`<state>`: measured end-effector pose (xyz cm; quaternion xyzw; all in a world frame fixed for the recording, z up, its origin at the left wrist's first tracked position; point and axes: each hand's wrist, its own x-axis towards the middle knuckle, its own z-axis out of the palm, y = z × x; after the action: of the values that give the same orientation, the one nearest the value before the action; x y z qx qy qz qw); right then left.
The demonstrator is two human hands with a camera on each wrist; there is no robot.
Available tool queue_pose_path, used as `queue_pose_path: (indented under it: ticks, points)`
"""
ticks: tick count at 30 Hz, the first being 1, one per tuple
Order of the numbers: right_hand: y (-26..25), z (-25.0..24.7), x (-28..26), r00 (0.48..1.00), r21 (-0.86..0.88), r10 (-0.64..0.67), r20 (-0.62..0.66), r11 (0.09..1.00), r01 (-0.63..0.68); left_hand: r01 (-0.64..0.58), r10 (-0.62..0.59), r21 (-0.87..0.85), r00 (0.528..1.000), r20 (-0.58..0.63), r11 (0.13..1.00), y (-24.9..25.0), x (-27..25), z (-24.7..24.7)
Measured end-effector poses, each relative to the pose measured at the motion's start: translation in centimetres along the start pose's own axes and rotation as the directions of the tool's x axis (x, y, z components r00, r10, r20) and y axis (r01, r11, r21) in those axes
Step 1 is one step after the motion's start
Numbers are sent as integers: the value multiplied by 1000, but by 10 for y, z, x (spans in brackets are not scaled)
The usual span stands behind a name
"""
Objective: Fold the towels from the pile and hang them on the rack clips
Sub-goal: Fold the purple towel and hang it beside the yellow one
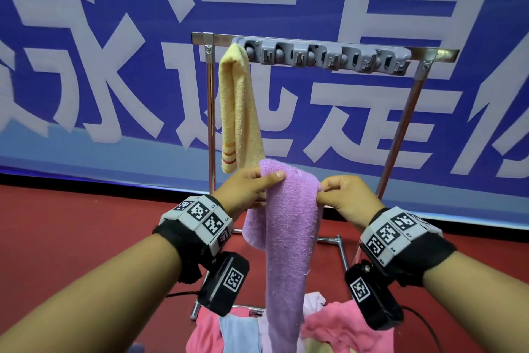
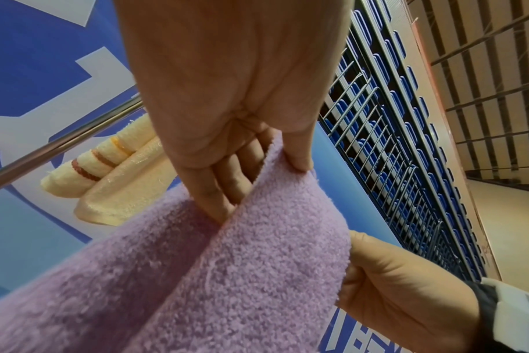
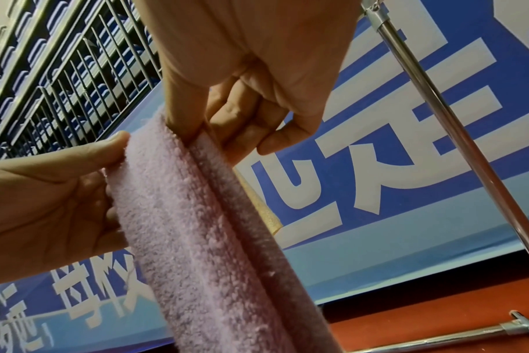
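Two hands hold one purple towel (image 1: 289, 226) up in front of the metal rack (image 1: 400, 129). The left hand (image 1: 246, 189) pinches its upper left edge, thumb lying across the front of the cloth and fingers (image 2: 224, 191) tucked behind a fold; the right hand (image 1: 343, 195) pinches the upper right edge between thumb and curled fingers. From the wrist views, the cloth is doubled lengthwise, with a seam-like crease running down its middle. It hangs as a long narrow strip, fluffy and looped in texture, its lower end reaching into the pile (image 1: 329, 327) of pink, pale blue and white towels below.

Behind it, a yellow towel (image 1: 237, 112) with orange stripes near one end hangs folded from the leftmost clip of the grey plastic clip bar (image 1: 326, 58), its bottom just above the left hand and partly hidden by the purple cloth. That bar is fixed to the rack's top rail, between polished tubular uprights. A blue banner (image 1: 114, 66) with large white characters fills the background, above a red floor (image 1: 71, 238). Each wrist wears a black strap with grey marker blocks.
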<state>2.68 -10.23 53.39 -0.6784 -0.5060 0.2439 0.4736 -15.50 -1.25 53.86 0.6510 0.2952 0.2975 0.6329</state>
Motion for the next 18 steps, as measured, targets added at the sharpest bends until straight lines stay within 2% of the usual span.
queue_pose_path:
  ticks: [2, 7, 13, 18]
  points:
    - [1, 0, 0, 1000, 19, 9, -20, 1000, -8, -17, 17, -13, 1000, -14, 1000, 0, 1, 2]
    - [0, -3, -6, 997, 192, -7, 72, 981, -7, -15, 16, -38, 999, 46, 999, 0, -2, 8]
    - [-4, -8, -14, 990, 170, -2, 142, 985, -23, 10, -10, 0, 999, 52, 1000, -4, -1, 5]
    - [-5, -3, -11, 994, 110, -72, 81, 992, 63, -9, 11, -25, 998, 69, 1000, -4, 0, 1]
